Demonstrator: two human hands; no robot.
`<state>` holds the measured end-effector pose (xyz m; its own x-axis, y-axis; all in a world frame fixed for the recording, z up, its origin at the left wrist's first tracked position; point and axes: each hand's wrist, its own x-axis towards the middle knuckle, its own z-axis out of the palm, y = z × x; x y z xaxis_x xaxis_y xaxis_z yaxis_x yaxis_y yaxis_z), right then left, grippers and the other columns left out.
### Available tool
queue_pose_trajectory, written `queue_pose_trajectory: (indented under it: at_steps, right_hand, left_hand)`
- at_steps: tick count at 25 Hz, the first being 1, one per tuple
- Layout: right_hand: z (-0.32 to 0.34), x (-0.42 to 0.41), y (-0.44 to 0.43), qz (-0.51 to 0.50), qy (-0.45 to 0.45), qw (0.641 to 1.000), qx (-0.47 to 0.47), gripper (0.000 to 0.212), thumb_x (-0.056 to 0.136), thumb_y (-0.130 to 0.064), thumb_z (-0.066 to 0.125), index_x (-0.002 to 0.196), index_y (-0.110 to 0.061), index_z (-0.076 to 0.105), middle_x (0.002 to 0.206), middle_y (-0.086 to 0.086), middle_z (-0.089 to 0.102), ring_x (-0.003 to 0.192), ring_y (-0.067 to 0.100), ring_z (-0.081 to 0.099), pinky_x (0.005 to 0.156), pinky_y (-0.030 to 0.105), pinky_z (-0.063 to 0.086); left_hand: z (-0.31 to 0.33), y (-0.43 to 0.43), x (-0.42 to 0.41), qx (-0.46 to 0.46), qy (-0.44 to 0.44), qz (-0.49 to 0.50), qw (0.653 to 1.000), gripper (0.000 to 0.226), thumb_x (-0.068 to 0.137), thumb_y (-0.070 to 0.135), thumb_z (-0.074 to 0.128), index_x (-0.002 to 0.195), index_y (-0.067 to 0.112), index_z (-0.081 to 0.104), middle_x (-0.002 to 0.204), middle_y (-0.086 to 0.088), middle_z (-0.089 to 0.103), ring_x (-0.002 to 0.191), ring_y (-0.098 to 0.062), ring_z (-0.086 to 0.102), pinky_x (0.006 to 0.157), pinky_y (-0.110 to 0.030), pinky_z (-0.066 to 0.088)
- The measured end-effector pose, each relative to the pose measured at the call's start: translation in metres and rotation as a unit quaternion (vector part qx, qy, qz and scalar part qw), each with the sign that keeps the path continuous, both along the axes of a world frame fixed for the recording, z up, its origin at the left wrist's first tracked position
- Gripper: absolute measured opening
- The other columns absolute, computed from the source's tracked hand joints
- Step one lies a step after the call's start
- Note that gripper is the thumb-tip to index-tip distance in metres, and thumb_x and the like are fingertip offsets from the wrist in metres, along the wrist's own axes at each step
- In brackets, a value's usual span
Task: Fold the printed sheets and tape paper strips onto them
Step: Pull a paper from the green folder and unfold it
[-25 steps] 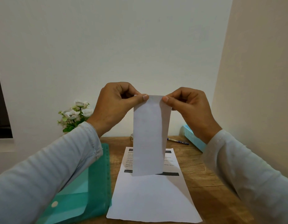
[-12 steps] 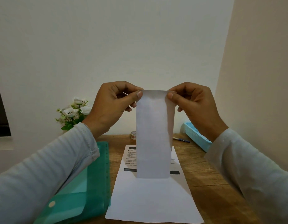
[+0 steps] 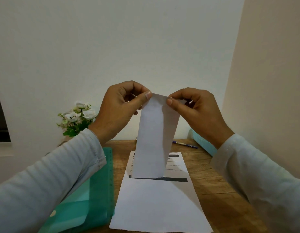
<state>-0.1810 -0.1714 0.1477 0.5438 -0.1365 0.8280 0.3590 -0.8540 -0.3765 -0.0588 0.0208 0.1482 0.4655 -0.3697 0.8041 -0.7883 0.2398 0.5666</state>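
A long white paper strip (image 3: 154,137) hangs upright in the air in front of me. My left hand (image 3: 119,111) pinches its top left corner between thumb and fingers. My right hand (image 3: 196,113) pinches the top right corner, where the top edge bends away from me. Below it a printed sheet (image 3: 159,202) lies flat on the wooden table (image 3: 218,179), text and black bars at its far end. The strip's lower end hides part of that print.
A green plastic folder (image 3: 88,202) lies left of the sheet, under my left sleeve. White artificial flowers (image 3: 78,116) stand at the back left. A pen (image 3: 186,145) and a light blue basket (image 3: 203,143) sit at the back right, near the wall corner.
The strip's top edge has tipped away from me and sits lower on the right. My right thumb has shifted inward along the top. The strip's bottom now hangs slightly left.
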Motion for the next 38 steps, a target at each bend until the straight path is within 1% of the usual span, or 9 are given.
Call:
queue_pose_trajectory:
  at_steps: [3,5,11,14,18,20,29,33,38]
  right_hand:
    - [0.001,0.002,0.006,-0.042,-0.032,0.997,-0.054,0.013,0.098,-0.036,0.067,0.099,-0.028,0.078,0.094,-0.015,0.072,0.094,0.009,0.060,0.081,0.029,0.044]
    - [0.003,0.003,0.013,-0.034,-0.030,0.997,-0.060,0.015,0.098,-0.037,0.066,0.102,-0.027,0.077,0.097,-0.012,0.072,0.098,0.009,0.060,0.084,0.031,0.047]
    - [0.005,0.004,0.019,-0.016,-0.034,0.995,-0.091,0.016,0.099,-0.032,0.066,0.100,-0.021,0.078,0.094,-0.011,0.073,0.093,0.008,0.063,0.085,0.031,0.049]
    - [0.008,0.002,0.013,-0.015,-0.026,0.996,-0.082,0.015,0.098,-0.030,0.067,0.099,-0.021,0.079,0.093,-0.011,0.074,0.093,0.009,0.065,0.085,0.031,0.050]
    - [0.010,-0.004,0.007,-0.016,-0.010,0.999,-0.048,0.011,0.098,-0.026,0.069,0.098,-0.020,0.079,0.093,-0.011,0.074,0.093,0.007,0.066,0.080,0.020,0.048]
    - [0.012,-0.006,0.005,-0.009,-0.016,1.000,-0.016,0.009,0.096,-0.023,0.070,0.097,-0.020,0.079,0.092,-0.011,0.075,0.092,0.008,0.067,0.078,0.023,0.049]
    - [0.008,0.001,0.021,0.044,-0.007,0.999,0.005,0.007,0.095,-0.026,0.073,0.095,-0.021,0.078,0.090,-0.011,0.075,0.092,0.011,0.069,0.077,0.030,0.054]
    - [0.013,-0.004,0.012,0.035,-0.005,0.999,0.006,0.006,0.095,-0.018,0.071,0.093,-0.019,0.077,0.088,-0.010,0.074,0.087,0.010,0.068,0.070,0.025,0.051]
    - [0.012,-0.006,0.009,0.036,-0.005,0.999,0.025,0.005,0.095,-0.020,0.073,0.093,-0.018,0.076,0.087,-0.008,0.074,0.082,0.012,0.068,0.068,0.032,0.055]
  left_hand:
    - [0.001,-0.002,-0.004,0.019,-0.042,0.015,0.999,0.011,0.096,0.022,0.068,0.100,0.015,0.076,0.092,0.004,0.073,0.080,-0.011,0.063,0.061,-0.019,0.051]
    - [0.001,-0.003,-0.007,0.031,-0.054,0.019,0.998,0.012,0.095,0.025,0.069,0.100,0.017,0.076,0.092,0.008,0.072,0.079,-0.009,0.063,0.061,-0.018,0.051]
    - [0.002,-0.001,-0.005,0.034,-0.061,0.027,0.997,0.010,0.093,0.028,0.071,0.096,0.020,0.078,0.088,0.010,0.072,0.082,-0.011,0.062,0.065,-0.020,0.052]
    - [0.002,0.001,-0.001,0.025,-0.045,0.033,0.998,0.009,0.093,0.027,0.072,0.095,0.021,0.078,0.089,0.008,0.073,0.084,-0.011,0.062,0.069,-0.022,0.054]
    - [0.002,0.003,0.002,0.014,-0.026,0.026,0.999,0.007,0.093,0.025,0.071,0.095,0.022,0.077,0.088,0.010,0.073,0.081,-0.008,0.061,0.067,-0.019,0.052]
    - [0.003,0.003,0.002,0.009,-0.025,0.024,0.999,0.008,0.094,0.024,0.070,0.096,0.021,0.077,0.087,0.011,0.073,0.079,-0.006,0.061,0.065,-0.018,0.050]
    - [0.006,-0.001,-0.011,0.051,-0.061,0.019,0.997,0.012,0.093,0.031,0.072,0.097,0.020,0.074,0.094,0.008,0.073,0.091,-0.015,0.070,0.073,-0.038,0.063]
    - [0.008,0.005,-0.002,0.035,-0.062,0.046,0.996,0.007,0.093,0.026,0.071,0.095,0.022,0.076,0.090,0.009,0.074,0.088,-0.015,0.067,0.077,-0.032,0.060]
    - [0.006,0.005,0.003,0.031,-0.044,0.038,0.998,0.008,0.093,0.022,0.071,0.096,0.017,0.076,0.088,0.006,0.075,0.082,-0.011,0.068,0.074,-0.021,0.057]
